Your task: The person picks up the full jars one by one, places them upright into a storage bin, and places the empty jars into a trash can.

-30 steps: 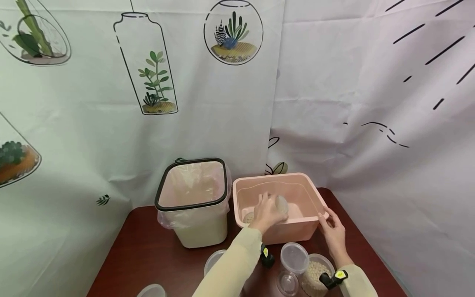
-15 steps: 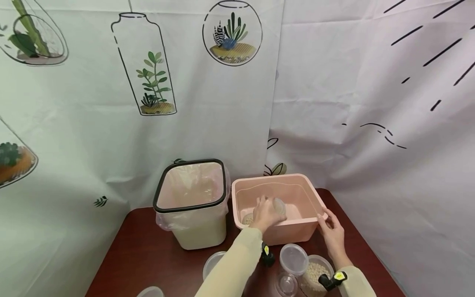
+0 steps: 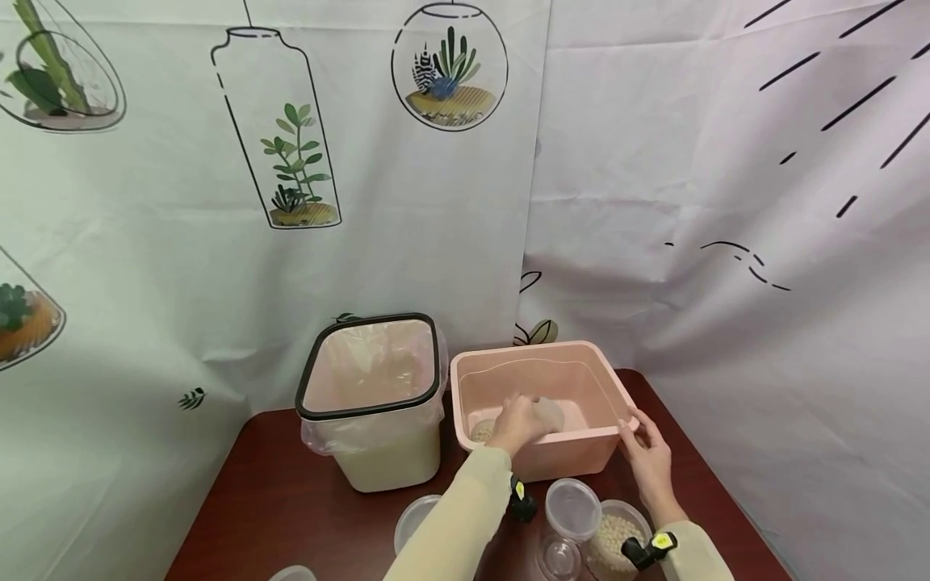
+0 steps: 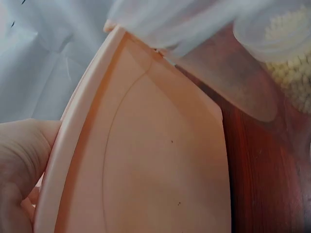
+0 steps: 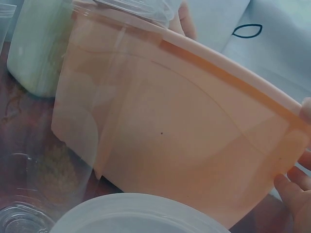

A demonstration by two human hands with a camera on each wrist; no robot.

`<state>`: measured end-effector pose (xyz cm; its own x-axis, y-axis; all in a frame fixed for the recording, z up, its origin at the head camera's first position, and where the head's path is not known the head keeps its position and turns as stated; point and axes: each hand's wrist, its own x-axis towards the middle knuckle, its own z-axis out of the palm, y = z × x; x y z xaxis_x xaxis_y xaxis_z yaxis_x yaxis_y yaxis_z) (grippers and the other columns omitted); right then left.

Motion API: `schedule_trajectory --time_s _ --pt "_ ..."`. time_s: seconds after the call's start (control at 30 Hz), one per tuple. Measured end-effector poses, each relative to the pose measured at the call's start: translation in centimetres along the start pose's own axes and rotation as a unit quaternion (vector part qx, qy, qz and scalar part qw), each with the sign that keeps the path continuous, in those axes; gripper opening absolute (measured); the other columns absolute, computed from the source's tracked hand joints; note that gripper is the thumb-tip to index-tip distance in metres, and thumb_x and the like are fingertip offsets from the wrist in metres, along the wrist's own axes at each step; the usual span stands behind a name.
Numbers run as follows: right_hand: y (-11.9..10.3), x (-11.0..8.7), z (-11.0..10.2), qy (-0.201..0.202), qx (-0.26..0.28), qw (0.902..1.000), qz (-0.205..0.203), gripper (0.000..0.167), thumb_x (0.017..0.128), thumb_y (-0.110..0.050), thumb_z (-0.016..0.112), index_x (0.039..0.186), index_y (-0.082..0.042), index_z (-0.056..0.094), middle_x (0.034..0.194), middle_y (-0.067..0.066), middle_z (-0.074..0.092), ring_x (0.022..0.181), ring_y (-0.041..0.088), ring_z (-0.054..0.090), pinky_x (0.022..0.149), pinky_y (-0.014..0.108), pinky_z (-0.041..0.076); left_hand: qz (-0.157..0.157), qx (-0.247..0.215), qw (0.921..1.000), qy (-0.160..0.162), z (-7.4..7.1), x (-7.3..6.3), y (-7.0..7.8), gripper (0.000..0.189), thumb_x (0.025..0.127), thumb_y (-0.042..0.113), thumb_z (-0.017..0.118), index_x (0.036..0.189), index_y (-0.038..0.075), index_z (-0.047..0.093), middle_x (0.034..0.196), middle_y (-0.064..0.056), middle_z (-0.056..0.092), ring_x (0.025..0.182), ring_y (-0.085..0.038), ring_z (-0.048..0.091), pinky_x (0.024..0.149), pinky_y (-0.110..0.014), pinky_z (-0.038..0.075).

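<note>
My left hand [image 3: 519, 424] reaches down into a pink plastic bin [image 3: 538, 367] and holds a round, pale plastic jar [image 3: 550, 414]; its contents are unclear. To the left of that hand, a jar of pale beans [image 3: 483, 431] lies inside the bin, partly covered. At the bin's front right corner, my right hand [image 3: 649, 460] grips the rim, thumb above and fingers below, also visible in the right wrist view. The left wrist view shows part of my left hand [image 4: 22, 170] over the rim, with the held jar out of sight.
A trash can [image 3: 388, 464] with a liner stands left of the bin. In front are clear plastic containers [image 3: 572, 510], a jar of pale beans [image 3: 616, 534], and another round container [image 3: 414, 516] partly behind the left sleeve. A printed cloth [image 3: 436, 242] hangs behind the table [image 3: 291, 500].
My left hand has lowered the jar deeper into the bin, and the jar has tipped. The right hand keeps its grip on the corner. The whole view has shifted slightly.
</note>
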<state>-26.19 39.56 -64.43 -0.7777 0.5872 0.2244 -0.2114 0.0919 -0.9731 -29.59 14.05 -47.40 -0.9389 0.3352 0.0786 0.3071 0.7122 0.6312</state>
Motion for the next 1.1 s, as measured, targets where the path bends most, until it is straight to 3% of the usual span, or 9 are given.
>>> schedule_trajectory --time_s 0.13,0.5,0.8,1.1 --pt "0.0 -0.1 0.2 -0.003 -0.005 1.0000 -0.003 0.049 0.083 -0.040 0.067 0.129 -0.034 0.053 0.130 0.000 0.048 0.108 0.015 0.055 0.072 0.016 0.049 0.009 0.005 0.9999 -0.002 -0.2 -0.3 -0.3 0.051 0.069 0.030 0.079 0.113 0.008 0.066 0.116 -0.013 0.054 0.111 -0.030 0.047 0.080 -0.038 0.047" --pt "-0.3 0.0 0.3 0.008 0.007 0.9999 0.009 0.049 0.082 -0.037 0.069 0.128 -0.032 0.055 0.122 0.004 0.051 0.103 0.013 0.057 0.069 0.015 0.049 0.068 0.022 0.9962 0.050 -0.9 -1.2 -1.1 0.044 0.075 0.030 0.075 0.111 0.005 0.065 0.112 -0.012 0.054 0.105 -0.027 0.049 0.076 -0.037 0.048" --pt "-0.4 0.3 0.2 -0.004 0.006 1.0000 0.006 0.050 0.081 -0.038 0.069 0.129 -0.032 0.055 0.124 0.002 0.051 0.105 0.016 0.056 0.069 0.015 0.049 0.098 0.038 0.9881 0.113 -1.5 -1.7 -0.3 0.039 0.080 0.030 0.069 0.109 0.005 0.065 0.112 -0.010 0.054 0.103 -0.024 0.050 0.075 -0.036 0.049" --pt "-0.5 0.3 0.1 -0.012 -0.013 0.9998 -0.004 0.050 0.083 -0.039 0.067 0.130 -0.033 0.053 0.123 0.002 0.051 0.105 0.014 0.056 0.070 0.015 0.049 0.120 0.043 0.9831 0.131 -2.4 -3.2 1.0 0.038 0.081 0.033 0.069 0.109 0.007 0.064 0.119 -0.011 0.054 0.108 -0.025 0.050 0.075 -0.036 0.049"
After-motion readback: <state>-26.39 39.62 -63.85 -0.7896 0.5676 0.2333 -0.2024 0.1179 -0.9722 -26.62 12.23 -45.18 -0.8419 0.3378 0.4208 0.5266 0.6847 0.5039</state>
